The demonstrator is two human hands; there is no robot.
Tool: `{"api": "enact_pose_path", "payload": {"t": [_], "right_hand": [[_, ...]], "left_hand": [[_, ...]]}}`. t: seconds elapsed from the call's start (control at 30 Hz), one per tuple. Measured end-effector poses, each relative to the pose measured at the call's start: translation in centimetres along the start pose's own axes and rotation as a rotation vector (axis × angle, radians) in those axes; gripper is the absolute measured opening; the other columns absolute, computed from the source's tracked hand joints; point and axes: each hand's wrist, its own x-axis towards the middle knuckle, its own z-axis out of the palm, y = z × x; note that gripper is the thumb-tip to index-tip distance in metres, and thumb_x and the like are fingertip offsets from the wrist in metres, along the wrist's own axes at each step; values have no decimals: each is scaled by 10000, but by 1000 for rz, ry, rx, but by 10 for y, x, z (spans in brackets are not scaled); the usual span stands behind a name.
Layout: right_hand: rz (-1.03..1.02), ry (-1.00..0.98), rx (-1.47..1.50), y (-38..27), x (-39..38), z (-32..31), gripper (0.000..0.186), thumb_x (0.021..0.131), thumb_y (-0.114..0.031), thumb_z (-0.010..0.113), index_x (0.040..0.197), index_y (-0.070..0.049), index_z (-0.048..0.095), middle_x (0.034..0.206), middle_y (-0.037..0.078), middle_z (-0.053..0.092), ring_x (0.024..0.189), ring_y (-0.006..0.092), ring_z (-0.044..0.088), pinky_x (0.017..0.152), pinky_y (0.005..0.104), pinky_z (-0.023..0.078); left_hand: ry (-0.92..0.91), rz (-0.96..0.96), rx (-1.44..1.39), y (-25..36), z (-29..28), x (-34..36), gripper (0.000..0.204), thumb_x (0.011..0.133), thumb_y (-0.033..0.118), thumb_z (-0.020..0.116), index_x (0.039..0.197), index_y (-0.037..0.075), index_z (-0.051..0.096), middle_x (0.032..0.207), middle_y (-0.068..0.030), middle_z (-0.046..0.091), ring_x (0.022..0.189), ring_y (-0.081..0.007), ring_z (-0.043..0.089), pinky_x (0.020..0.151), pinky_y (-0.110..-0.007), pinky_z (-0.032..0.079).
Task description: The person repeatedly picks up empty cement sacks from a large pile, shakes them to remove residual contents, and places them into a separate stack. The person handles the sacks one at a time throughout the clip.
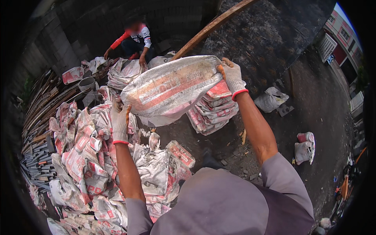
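Observation:
A dirty white sack with faded red and orange print is stretched out in the air between my two gloved hands. My left hand grips its left end, and my right hand pinches its upper right corner. Both gloves are whitish knit with orange on the fingers and red cuffs. Under the sack's right end stands a neat stack of folded sacks, partly covered by it. To the left and below my left hand spreads a large loose heap of crumpled sacks.
A co-worker crouches at the far side beside more sacks. Long wooden strips, grey pipes and a bucket lie at the left. A wooden beam slants behind. Filled sacks stand on dark ground at right.

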Motion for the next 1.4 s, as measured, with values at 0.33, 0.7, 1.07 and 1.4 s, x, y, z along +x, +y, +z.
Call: {"api": "enact_pose_path", "payload": {"t": [0.33, 0.7, 1.07, 1.4], "right_hand": [[-268, 284, 222, -69, 177, -192, 495, 800, 11, 737, 1258, 47, 552, 977, 39, 655, 836, 105, 620, 756, 234, 520], [-331, 529, -183, -95, 287, -318, 275, 791, -63, 745, 1055, -3, 703, 1032, 87, 702, 895, 164, 666, 801, 277, 534], [-143, 413, -943, -37, 414, -239, 256, 842, -242, 680, 1036, -85, 735, 1055, 117, 717, 928, 254, 692, 842, 336, 525], [288, 539, -950, 181, 502, -94, 492, 814, -357, 692, 1202, -66, 610, 1063, 140, 689, 973, 310, 662, 865, 372, 503]], "left_hand": [[-337, 197, -247, 58, 294, 94, 677, 865, -36, 656, 1458, 10, 332, 1366, -130, 489, 1214, -187, 511, 1014, -303, 420], [-551, -135, -220, 24, 467, 128, 639, 880, -96, 591, 1459, -22, 331, 1437, -172, 430, 1255, -206, 488, 1022, -308, 434], [-547, -533, -256, -92, 477, 206, 637, 860, -37, 634, 1446, 50, 398, 737, 28, 514, 526, -33, 417, 439, -199, 336], [-323, -943, -328, -308, 469, 345, 699, 833, -29, 645, 1459, 71, 349, 839, -16, 597, 534, -63, 473, 420, -198, 352]]}}
